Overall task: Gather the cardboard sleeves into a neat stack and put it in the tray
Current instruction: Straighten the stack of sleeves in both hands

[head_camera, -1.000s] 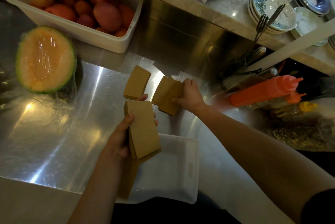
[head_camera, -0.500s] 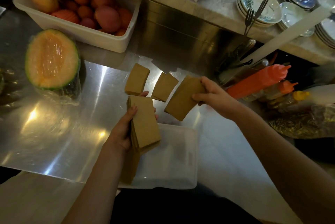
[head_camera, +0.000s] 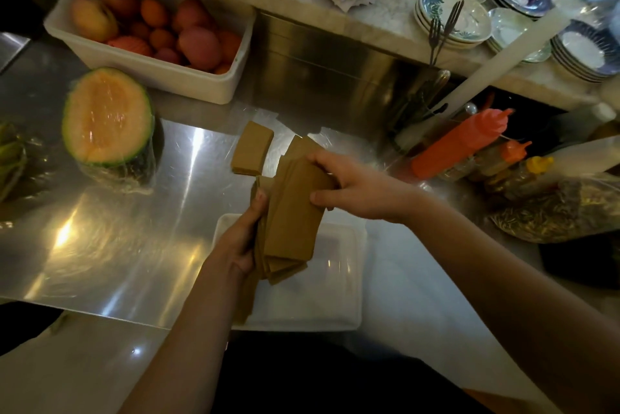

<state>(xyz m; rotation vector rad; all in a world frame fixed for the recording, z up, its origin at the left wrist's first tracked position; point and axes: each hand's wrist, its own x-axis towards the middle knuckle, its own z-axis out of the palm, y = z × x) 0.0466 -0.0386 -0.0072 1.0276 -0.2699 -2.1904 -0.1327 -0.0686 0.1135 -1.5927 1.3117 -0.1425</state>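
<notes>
A loose stack of brown cardboard sleeves (head_camera: 292,229) is held above the white tray (head_camera: 339,286) at the counter's front edge. My left hand (head_camera: 241,242) grips the stack's left side. My right hand (head_camera: 349,187) holds a sleeve pressed onto the top of the stack. One sleeve (head_camera: 252,152) lies flat on the steel counter just behind the stack. Another sleeve (head_camera: 303,147) lies beside it, partly hidden by my right hand. A brown sleeve end (head_camera: 246,299) shows under my left wrist at the tray's left edge.
A wrapped half melon (head_camera: 107,118) sits to the left. A white bin of fruit (head_camera: 157,34) stands at the back left. Orange squeeze bottles (head_camera: 459,145) lie to the right. Stacked dishes (head_camera: 459,18) and forks are on the raised marble ledge.
My right hand lifted a sleeve off the counter and carried it left onto the stack in my left hand. The camera view shifted slightly.
</notes>
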